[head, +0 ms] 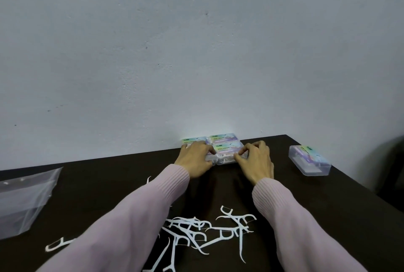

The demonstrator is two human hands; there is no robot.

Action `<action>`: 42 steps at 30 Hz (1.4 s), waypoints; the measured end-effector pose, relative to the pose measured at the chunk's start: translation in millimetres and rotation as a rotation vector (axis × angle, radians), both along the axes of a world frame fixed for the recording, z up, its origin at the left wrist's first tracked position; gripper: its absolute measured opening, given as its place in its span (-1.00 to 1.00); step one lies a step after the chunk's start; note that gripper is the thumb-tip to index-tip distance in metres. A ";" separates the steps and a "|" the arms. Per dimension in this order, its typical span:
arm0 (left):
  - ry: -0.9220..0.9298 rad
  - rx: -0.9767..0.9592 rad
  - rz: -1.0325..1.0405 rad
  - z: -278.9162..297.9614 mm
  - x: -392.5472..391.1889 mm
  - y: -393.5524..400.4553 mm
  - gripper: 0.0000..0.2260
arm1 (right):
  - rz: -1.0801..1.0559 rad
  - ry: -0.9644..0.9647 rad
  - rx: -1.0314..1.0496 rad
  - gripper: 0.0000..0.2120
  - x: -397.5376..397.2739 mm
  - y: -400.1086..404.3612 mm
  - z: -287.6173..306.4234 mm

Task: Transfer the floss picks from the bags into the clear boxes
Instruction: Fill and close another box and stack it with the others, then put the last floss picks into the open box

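Head view, loose floss picks (203, 231) between sleeves (140, 217), bag (26, 197) left

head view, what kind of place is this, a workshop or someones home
Probably a plain room at home, not a workshop: a dark table pushed against a bare painted wall, with only floss picks, small clear boxes and a plastic bag.

Labels on the clear boxes (225, 140) are too blurred to read
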State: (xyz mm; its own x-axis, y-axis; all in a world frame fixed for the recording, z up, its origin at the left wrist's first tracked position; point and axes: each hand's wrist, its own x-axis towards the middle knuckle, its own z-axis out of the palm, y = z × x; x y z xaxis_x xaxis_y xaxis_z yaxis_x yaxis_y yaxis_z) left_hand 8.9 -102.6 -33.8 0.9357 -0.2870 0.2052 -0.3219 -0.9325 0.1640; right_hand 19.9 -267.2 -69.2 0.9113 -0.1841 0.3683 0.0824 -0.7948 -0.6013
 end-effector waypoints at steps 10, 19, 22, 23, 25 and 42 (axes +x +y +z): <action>0.062 -0.077 -0.165 0.8 -7.2 -62.9 -0.69 | -0.208 0.064 -0.276 -0.70 -21.1 -71.1 0.2; 0.105 -0.134 -0.299 2.7 -6.1 -118.3 -0.62 | -0.339 0.167 -0.302 -0.39 -26.4 -112.3 -4.9; 0.175 -0.269 -0.305 1.1 -3.6 -129.3 -0.58 | -0.325 0.177 -0.165 -0.41 -26.7 -119.1 -8.6; 0.207 -0.320 -0.297 0.3 -2.1 -132.4 -0.58 | -0.314 0.159 -0.130 -0.44 -27.4 -120.6 -8.4; 0.256 -0.407 -0.268 -1.8 0.7 -136.6 -0.58 | -0.287 0.121 -0.070 -0.46 -28.8 -122.3 -6.3; -0.119 -0.341 -0.279 1.8 -24.4 -33.3 -0.72 | 0.417 0.005 0.550 -0.57 -47.4 -53.0 16.5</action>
State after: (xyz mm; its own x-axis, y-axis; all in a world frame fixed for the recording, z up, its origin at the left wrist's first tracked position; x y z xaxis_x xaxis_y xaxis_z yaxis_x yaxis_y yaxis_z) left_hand -15.5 -135.9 -32.0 0.7962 -0.4225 0.4331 -0.5887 -0.7064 0.3931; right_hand -27.6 -320.1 -52.7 0.9481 0.0231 0.3172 0.3109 -0.2764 -0.9093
